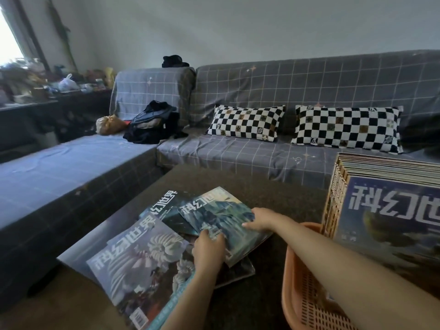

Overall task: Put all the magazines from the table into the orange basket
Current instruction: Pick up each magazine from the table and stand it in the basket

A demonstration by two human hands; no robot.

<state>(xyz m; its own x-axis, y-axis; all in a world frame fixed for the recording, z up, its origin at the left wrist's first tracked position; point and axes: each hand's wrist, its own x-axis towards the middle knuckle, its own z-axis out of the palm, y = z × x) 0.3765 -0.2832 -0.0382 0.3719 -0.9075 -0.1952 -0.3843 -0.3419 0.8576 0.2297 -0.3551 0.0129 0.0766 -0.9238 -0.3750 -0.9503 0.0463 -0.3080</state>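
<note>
At the lower right of the frame the orange basket [307, 289] already holds a tall row of magazines [390, 225]. Left of it, low centre, the left hand [209, 250] curls over the near edge of the teal-covered magazine [219, 217], and just beyond it the right hand [260, 219] pinches that cover's right edge. It lies atop others fanned across the table [273, 186]. A clean lift probably needs both edges raised together, so the magazine below stays put. The sofa [238, 151] stands farthest back.
</note>
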